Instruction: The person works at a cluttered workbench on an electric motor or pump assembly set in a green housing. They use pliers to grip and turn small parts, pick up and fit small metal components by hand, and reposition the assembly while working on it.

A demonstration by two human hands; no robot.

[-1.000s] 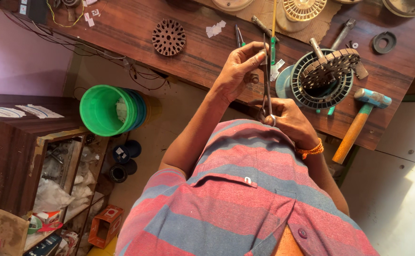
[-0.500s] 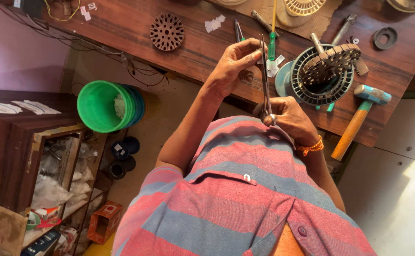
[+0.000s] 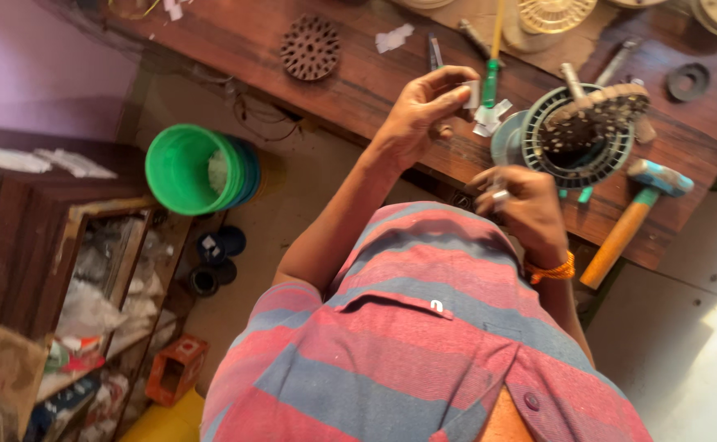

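Overhead, cluttered wooden workbench (image 3: 358, 78), perhaps workshop.

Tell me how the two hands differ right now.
The left hand is raised over the wooden workbench, while the right hand sits lower, nearer the striped shirt. The left hand pinches a small white paper piece; what the right hand grips is too blurred to tell. The right wrist wears an orange band; the left wrist is bare. Both are bare hands with curled fingers.
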